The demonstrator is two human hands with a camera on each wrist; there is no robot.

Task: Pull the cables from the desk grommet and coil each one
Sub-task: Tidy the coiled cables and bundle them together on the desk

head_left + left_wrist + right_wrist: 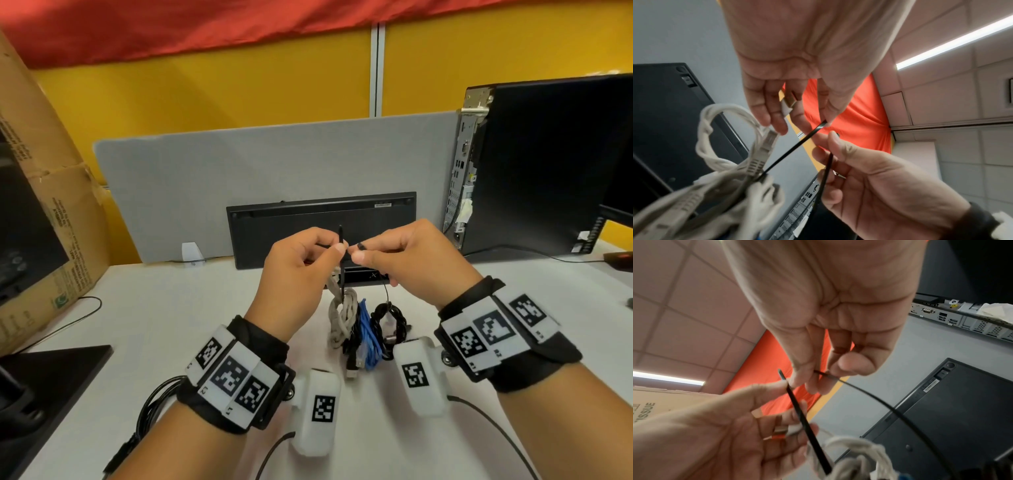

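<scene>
Tie: a thin black tie [341,260] runs around the grey coil; its tail stands upright at frame centre in the head view, its other end reaches toward the right hand, probably so the two ends can be joined and the coil bound.
Grey coil: the grey cable [339,315], already looped, hangs under the left hand, lifted so the tie can pass round it; the lower loops reach the table.
Left grip: the left hand [301,260] pinches the tie's tail and also holds a white plug [787,105].
Right grip: the right hand [404,253] pinches the tie's other end.
Other coils: blue [370,337] and black [390,323] coils lie on the white table [178,308], below centre, apparently done.
Behind: a keyboard [322,219] leans upturned against the grey screen.
</scene>
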